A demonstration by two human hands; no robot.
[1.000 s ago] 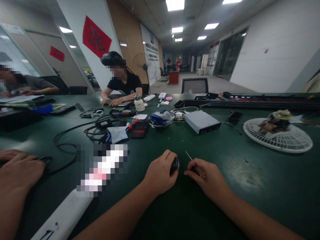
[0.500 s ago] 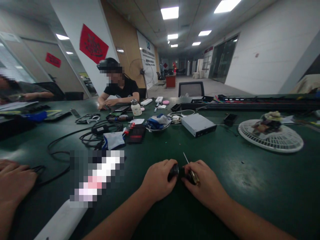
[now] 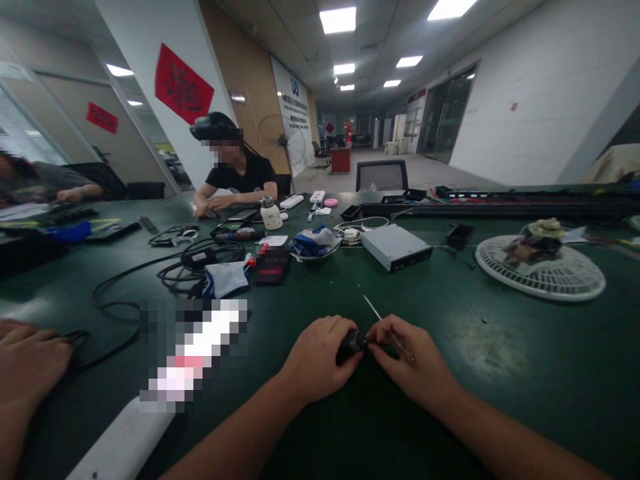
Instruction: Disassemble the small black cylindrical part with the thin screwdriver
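My left hand (image 3: 320, 357) is wrapped round a small, rounded black object (image 3: 352, 343), whose kind I cannot make out. Close on its right, my right hand (image 3: 413, 357) holds a thin screwdriver (image 3: 372, 307), the bare shaft pointing up and away to the left, the amber handle partly under the fingers. Thumb and forefinger of that hand pinch together right beside the black object's end; whatever tiny thing may sit between them is too small to name. Both hands are low over the green table (image 3: 340, 433).
Beyond my hands lie a grey disc drive (image 3: 395, 245), a blue-and-white cloth in a dish (image 3: 315, 241) and a black cable coil (image 3: 200, 260). A white fan grille (image 3: 540, 270) rests at right. Another person's hand (image 3: 33, 363) is at far left; a co-worker (image 3: 237, 177) sits opposite.
My right hand's fingertips have come together in a pinch beside the black object. The screwdriver has tilted further left, and a dark piece seen under my right hand no longer shows.
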